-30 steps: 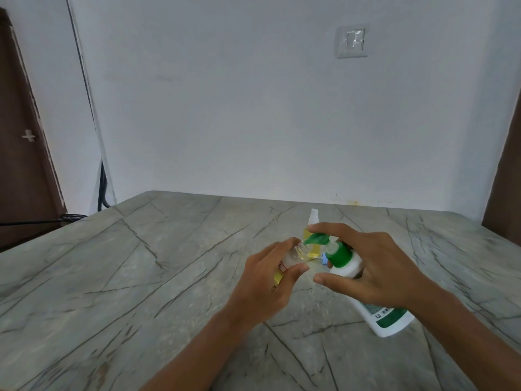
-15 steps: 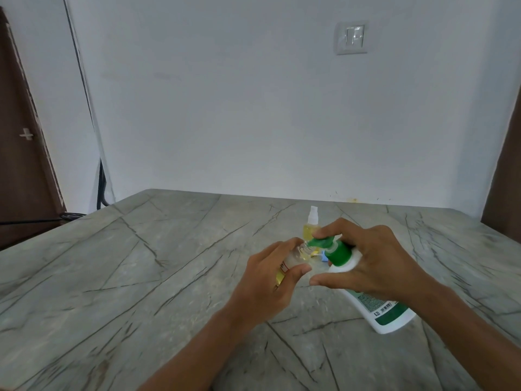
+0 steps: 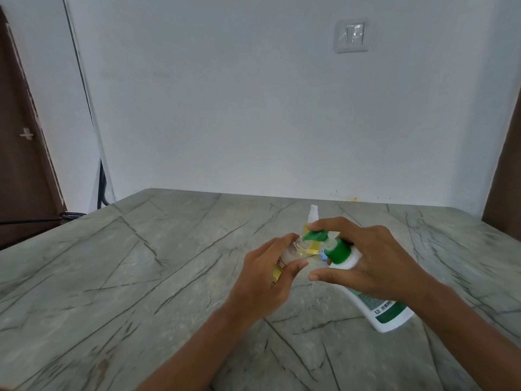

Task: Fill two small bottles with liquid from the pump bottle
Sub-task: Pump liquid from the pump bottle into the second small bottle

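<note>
1. On the grey veined table (image 3: 141,277): three bottles in all, counted as one white pump bottle (image 3: 377,306) with a green pump head (image 3: 317,236), one small clear bottle (image 3: 293,249) in hand, and one small spray bottle (image 3: 312,221) with yellow liquid standing upright.
2. At 12 o'clock from the hands, just behind them: the spray bottle, white cap up, lower part hidden by fingers and pump.
3. Left hand (image 3: 267,280): curled narrowly around the small clear bottle, thumb and fingers closed on its body, open neck tilted toward 1 o'clock, touching the green spout tip.
4. Right hand (image 3: 375,266): wrapped over the pump bottle's shoulder, forefinger laid on top of the pump head, thumb extended below toward 9 o'clock.
5. Pump bottle: leaning, base resting on the table at 4 o'clock, pump end raised toward 10 o'clock.
6. Behind the pump collar: a small blue item (image 3: 324,256), too hidden to identify.
</note>
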Demonstrator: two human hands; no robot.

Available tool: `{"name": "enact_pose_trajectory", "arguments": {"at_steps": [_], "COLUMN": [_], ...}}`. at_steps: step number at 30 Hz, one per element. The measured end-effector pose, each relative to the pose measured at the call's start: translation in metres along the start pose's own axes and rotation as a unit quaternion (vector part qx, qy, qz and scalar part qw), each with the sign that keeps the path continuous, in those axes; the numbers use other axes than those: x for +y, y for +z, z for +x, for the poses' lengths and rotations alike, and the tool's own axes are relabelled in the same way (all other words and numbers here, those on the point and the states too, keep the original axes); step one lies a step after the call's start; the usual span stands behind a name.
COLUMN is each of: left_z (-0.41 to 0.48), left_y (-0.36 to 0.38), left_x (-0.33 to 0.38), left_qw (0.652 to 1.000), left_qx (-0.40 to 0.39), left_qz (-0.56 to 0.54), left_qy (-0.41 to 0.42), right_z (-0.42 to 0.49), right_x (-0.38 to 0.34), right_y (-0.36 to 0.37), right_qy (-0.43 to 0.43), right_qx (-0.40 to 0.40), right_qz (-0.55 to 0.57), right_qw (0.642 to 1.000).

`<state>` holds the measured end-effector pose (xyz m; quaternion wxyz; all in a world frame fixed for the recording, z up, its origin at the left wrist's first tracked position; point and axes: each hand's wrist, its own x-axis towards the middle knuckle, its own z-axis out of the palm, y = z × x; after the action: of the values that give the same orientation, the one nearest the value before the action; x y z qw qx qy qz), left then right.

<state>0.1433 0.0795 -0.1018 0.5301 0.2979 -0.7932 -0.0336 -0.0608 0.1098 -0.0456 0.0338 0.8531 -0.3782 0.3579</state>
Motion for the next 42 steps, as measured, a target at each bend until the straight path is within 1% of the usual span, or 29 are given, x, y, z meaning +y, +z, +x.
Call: {"name": "enact_pose_trajectory", "arguments": {"at_steps": [10, 15, 19, 23, 26, 30, 36, 39, 42], "left_z": [-0.0020, -0.0004, 0.0012, 0.0012, 0.0006, 0.0013, -0.0030, -0.0026, -0.0010], "left_y": [0.0041, 0.0020, 0.0010, 0.0015, 0.0014, 0.0023, 0.0034, 0.0036, 0.0017], "left_x": [0.0011, 0.0000, 0.0026, 0.0022, 0.0012, 0.0029, 0.0045, 0.0034, 0.0021], "left_qw": [1.000, 1.000, 1.000, 1.000, 1.000, 1.000, 1.000, 1.000, 1.000], "left_qx": [-0.004, 0.004, 0.007, 0.008, 0.011, 0.015, -0.013, -0.011, -0.005], "left_qz": [-0.006, -0.001, -0.005, -0.005, -0.002, -0.005, -0.003, -0.004, -0.001], "left_qy": [0.013, 0.007, 0.002, 0.003, 0.007, 0.008, 0.018, 0.017, 0.018], "right_z": [-0.0006, -0.0009, -0.0022, -0.0025, -0.0024, 0.0000, -0.0003, 0.0003, -0.0013], "right_x": [0.0062, 0.0058, 0.0035, 0.0038, 0.0061, 0.0067, 0.0079, 0.0094, 0.0096], "right_y": [0.0000, 0.0013, 0.0018, 0.0006, 0.0019, 0.0010, 0.0007, 0.0027, 0.0033], "right_qy": [-0.015, 0.001, -0.019, -0.023, -0.009, -0.012, -0.034, -0.036, -0.022], "right_qx": [0.022, 0.017, 0.014, -0.007, -0.012, -0.002, 0.021, 0.021, 0.016], "right_qz": [0.042, 0.015, -0.024, -0.026, -0.017, 0.000, 0.041, 0.040, 0.004], "right_qw": [0.999, 1.000, 0.999, 0.999, 1.000, 1.000, 0.998, 0.998, 1.000]}}
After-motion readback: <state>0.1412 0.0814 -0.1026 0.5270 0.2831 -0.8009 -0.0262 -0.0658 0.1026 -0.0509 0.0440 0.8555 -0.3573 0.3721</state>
